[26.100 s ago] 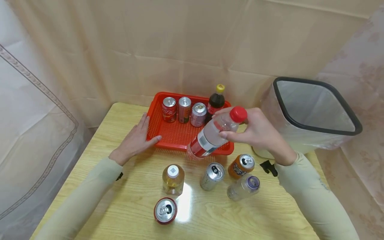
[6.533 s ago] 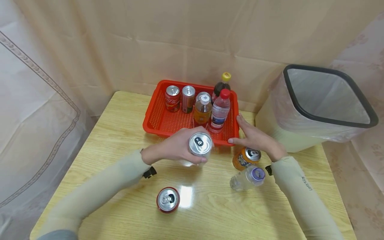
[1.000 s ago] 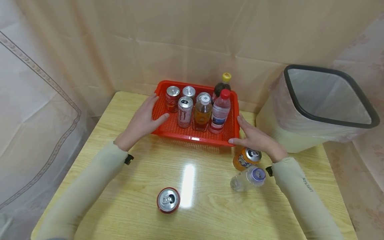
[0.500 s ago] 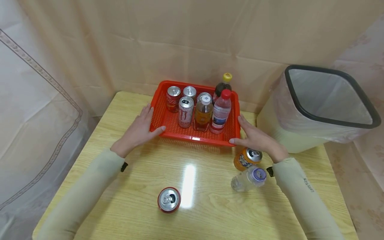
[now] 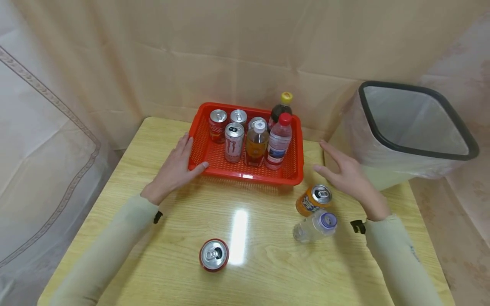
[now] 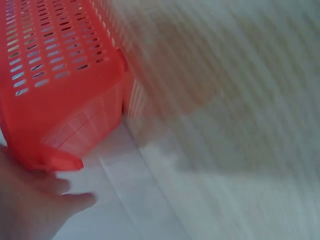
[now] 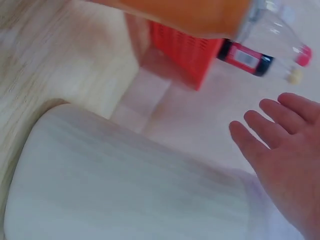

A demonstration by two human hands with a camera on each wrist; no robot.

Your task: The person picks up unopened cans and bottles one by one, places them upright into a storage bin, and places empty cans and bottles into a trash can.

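My left hand (image 5: 173, 169) rests on the left end of a red plastic basket (image 5: 245, 174), fingers straight along its rim. Apart from the basket, my right hand (image 5: 348, 174) hovers with spread fingers between it and the bin, just beyond an orange soda can (image 5: 314, 199). Inside the basket stand several drinks: a pink energy drink can (image 5: 234, 146), an amber tea bottle (image 5: 256, 146), a red-capped bottle (image 5: 279, 142), a yellow-capped cola bottle (image 5: 281, 111) and a red cola can (image 5: 217, 127). In the right wrist view the open hand (image 7: 290, 145) touches nothing.
Beside the orange can, an uncapped clear bottle (image 5: 311, 228) with a purple neck leans or lies on the wooden table (image 5: 153, 255). An opened red-rimmed can (image 5: 214, 255) stands near the front. A lined, black-rimmed bin (image 5: 383, 165) occupies the right side, with curtains behind.
The red-capped bottle, tea bottle and pink can, earlier in hand or on the table, now stand in the basket. My right hand has just left the basket's right end, moving right.
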